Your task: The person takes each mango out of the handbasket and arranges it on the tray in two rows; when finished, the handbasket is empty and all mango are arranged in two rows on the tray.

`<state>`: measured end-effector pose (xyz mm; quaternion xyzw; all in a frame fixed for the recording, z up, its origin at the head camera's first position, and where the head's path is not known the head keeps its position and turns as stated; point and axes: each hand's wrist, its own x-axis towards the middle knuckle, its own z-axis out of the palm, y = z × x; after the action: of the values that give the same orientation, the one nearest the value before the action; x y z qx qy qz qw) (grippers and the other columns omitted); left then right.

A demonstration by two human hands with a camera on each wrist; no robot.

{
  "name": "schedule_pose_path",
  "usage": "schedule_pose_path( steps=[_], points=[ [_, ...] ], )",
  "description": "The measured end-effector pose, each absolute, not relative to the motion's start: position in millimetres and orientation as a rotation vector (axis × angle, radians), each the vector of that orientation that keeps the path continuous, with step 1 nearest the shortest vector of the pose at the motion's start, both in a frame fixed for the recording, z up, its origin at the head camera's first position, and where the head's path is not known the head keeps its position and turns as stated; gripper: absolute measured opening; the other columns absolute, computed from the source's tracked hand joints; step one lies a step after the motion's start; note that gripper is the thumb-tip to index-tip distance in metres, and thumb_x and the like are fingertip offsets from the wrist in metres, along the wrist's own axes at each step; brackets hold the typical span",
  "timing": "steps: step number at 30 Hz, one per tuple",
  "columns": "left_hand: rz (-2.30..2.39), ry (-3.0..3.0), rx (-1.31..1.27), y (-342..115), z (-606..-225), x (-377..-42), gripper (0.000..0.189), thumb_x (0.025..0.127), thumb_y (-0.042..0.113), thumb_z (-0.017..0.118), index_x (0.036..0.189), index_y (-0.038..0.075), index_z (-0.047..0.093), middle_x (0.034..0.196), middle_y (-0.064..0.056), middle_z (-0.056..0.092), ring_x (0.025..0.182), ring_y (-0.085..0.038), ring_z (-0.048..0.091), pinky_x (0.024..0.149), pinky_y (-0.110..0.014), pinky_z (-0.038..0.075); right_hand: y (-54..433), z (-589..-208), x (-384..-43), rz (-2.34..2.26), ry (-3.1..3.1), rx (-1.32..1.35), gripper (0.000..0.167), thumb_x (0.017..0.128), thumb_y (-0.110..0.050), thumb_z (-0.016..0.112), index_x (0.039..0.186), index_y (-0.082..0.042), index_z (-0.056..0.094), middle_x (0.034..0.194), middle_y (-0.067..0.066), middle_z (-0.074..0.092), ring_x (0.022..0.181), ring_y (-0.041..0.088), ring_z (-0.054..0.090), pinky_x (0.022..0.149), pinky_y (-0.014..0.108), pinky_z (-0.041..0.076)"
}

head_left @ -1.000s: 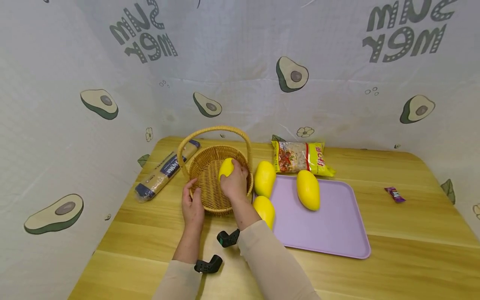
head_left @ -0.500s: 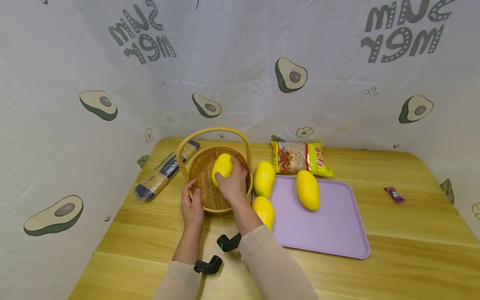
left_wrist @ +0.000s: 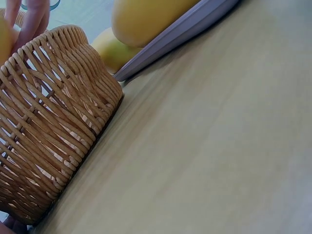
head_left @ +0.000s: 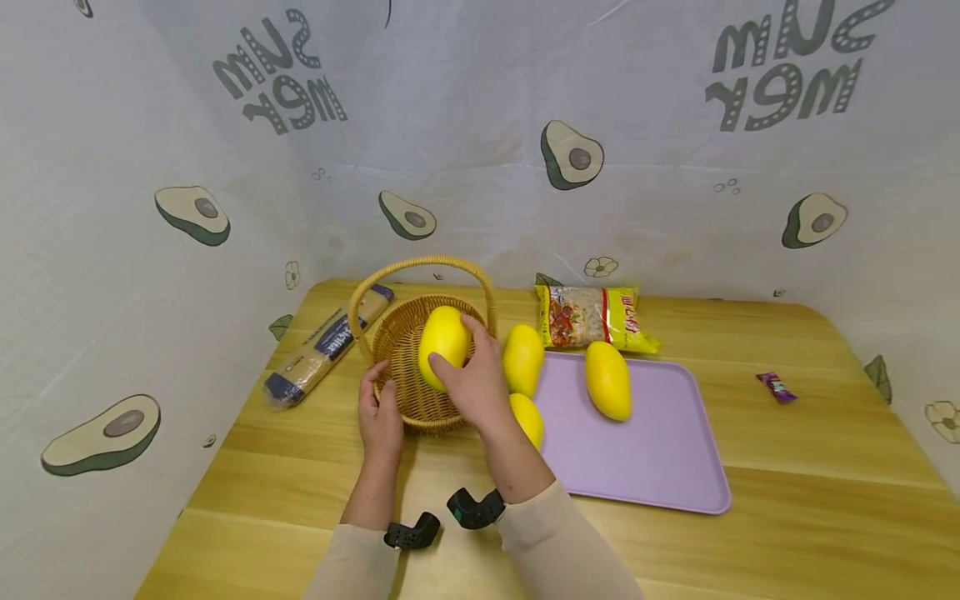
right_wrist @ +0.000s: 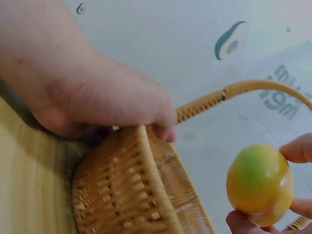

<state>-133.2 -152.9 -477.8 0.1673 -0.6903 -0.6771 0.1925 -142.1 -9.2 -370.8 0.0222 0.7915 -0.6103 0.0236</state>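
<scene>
My right hand [head_left: 476, 375] grips a yellow mango [head_left: 442, 343] above the opening of a wicker basket [head_left: 411, 408]. A green patch shows on this mango [right_wrist: 258, 180] in the right wrist view, with fingertips [right_wrist: 298, 148] around it. My left hand [head_left: 381, 421] holds the basket's near-left rim, its thumb side hooked over the edge in the right wrist view. Another mango [head_left: 608, 381] lies on a lilac tray [head_left: 637, 458]. Two more mangoes are at the tray's left edge, a far mango [head_left: 523, 358] and a near mango [head_left: 527, 419] partly covered by my right forearm.
A yellow food bag [head_left: 596, 318] lies behind the tray. Left of the basket is a long blue-and-tan packet [head_left: 322, 350]. A small purple wrapped sweet [head_left: 776, 387] sits at the right of the wooden table [head_left: 810, 483]. The basket's tall handle [head_left: 427, 260] arches over its opening.
My right hand has lifted the mango up out of the basket and slightly nearer to me. The left hand stays at the rim. The view has shifted slightly.
</scene>
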Motion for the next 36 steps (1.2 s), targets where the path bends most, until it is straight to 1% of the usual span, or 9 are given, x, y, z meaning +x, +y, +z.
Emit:
schedule_pose_path(
  steps=[6, 9, 15, 19, 22, 27, 30, 33, 36],
  points=[
    [-1.928, -1.936, 0.483, -153.8, -477.9, -132.5, 0.037, 0.103, 0.012, 0.047, 0.139, 0.008, 0.056, 0.155, -0.008, 0.048, 0.146, -0.026, 0.038, 0.12, -0.047, 0.03, 11.5, -368.1, -130.1, -1.914, 2.393, 0.048, 0.077, 0.089, -0.027, 0.076, 0.156, -0.025, 0.038, 0.152, 0.017, 0.035, 0.124, 0.037, 0.055, 0.095, 0.048, 0.055],
    [-1.932, -1.939, 0.481, -154.2, -478.1, -132.8, 0.037, 0.103, 0.011, 0.047, 0.139, 0.008, 0.055, 0.156, -0.009, 0.047, 0.147, -0.027, 0.037, 0.121, -0.048, 0.029, 20.2, -367.2, -124.1, -1.899, 2.403, 0.057, 0.078, 0.089, -0.027, 0.076, 0.157, -0.027, 0.037, 0.153, 0.017, 0.033, 0.126, 0.038, 0.056, 0.091, 0.045, 0.057],
    [-1.941, -1.942, 0.451, -153.2, -477.8, -133.6, 0.037, 0.103, 0.011, 0.046, 0.139, 0.007, 0.054, 0.157, -0.009, 0.045, 0.15, -0.027, 0.033, 0.122, -0.048, 0.025, 40.2, -364.2, -115.2, -1.748, 2.488, 0.026, 0.078, 0.089, -0.03, 0.075, 0.157, -0.028, 0.036, 0.156, 0.015, 0.033, 0.117, 0.036, 0.06, 0.081, 0.039, 0.058],
    [-1.95, -1.937, 0.446, -153.2, -477.6, -131.6, 0.038, 0.103, 0.011, 0.047, 0.14, 0.005, 0.053, 0.159, -0.008, 0.044, 0.152, -0.028, 0.03, 0.125, -0.05, 0.021, 59.2, -362.4, -109.0, -1.605, 2.507, -0.011, 0.077, 0.091, -0.029, 0.074, 0.157, -0.028, 0.036, 0.157, 0.014, 0.032, 0.12, 0.037, 0.061, 0.083, 0.041, 0.058],
    [-1.945, -1.938, 0.445, -154.5, -477.5, -131.0, 0.038, 0.103, 0.012, 0.047, 0.14, 0.005, 0.053, 0.159, -0.008, 0.044, 0.152, -0.028, 0.031, 0.124, -0.051, 0.022, 76.3, -361.7, -103.0, -1.527, 2.492, -0.067, 0.075, 0.091, -0.028, 0.075, 0.157, -0.028, 0.037, 0.157, 0.015, 0.032, 0.123, 0.039, 0.058, 0.085, 0.044, 0.058],
    [-1.952, -1.942, 0.445, -155.4, -478.3, -131.8, 0.037, 0.104, 0.012, 0.045, 0.14, 0.005, 0.053, 0.159, -0.008, 0.044, 0.15, -0.028, 0.033, 0.122, -0.051, 0.025, 109.1, -365.1, -91.6, -1.449, 2.479, -0.137, 0.074, 0.09, -0.024, 0.076, 0.155, -0.029, 0.039, 0.158, 0.01, 0.033, 0.123, 0.037, 0.053, 0.085, 0.039, 0.056],
    [-1.957, -1.94, 0.446, -155.4, -478.4, -132.4, 0.038, 0.104, 0.011, 0.046, 0.14, 0.005, 0.052, 0.159, -0.008, 0.044, 0.15, -0.029, 0.033, 0.122, -0.051, 0.025, 127.4, -368.7, -84.7, -1.481, 2.468, -0.112, 0.076, 0.09, -0.023, 0.077, 0.155, -0.028, 0.038, 0.157, 0.01, 0.032, 0.123, 0.036, 0.053, 0.086, 0.038, 0.056],
    [-1.962, -1.924, 0.443, -155.0, -477.9, -132.6, 0.037, 0.103, 0.011, 0.046, 0.139, 0.003, 0.052, 0.158, -0.009, 0.044, 0.149, -0.028, 0.034, 0.122, -0.05, 0.025, 142.8, -374.5, -78.1, -1.544, 2.467, -0.047, 0.078, 0.091, -0.025, 0.077, 0.157, -0.025, 0.035, 0.155, 0.014, 0.032, 0.125, 0.037, 0.055, 0.093, 0.041, 0.055],
    [-1.972, -1.913, 0.443, -154.1, -478.0, -132.0, 0.037, 0.103, 0.01, 0.046, 0.139, 0.002, 0.052, 0.158, -0.009, 0.045, 0.148, -0.028, 0.034, 0.122, -0.05, 0.026, 156.4, -381.5, -71.9, -1.591, 2.46, 0.057, 0.082, 0.091, -0.027, 0.077, 0.158, -0.023, 0.031, 0.155, 0.017, 0.03, 0.126, 0.036, 0.057, 0.093, 0.036, 0.055]
  ],
)
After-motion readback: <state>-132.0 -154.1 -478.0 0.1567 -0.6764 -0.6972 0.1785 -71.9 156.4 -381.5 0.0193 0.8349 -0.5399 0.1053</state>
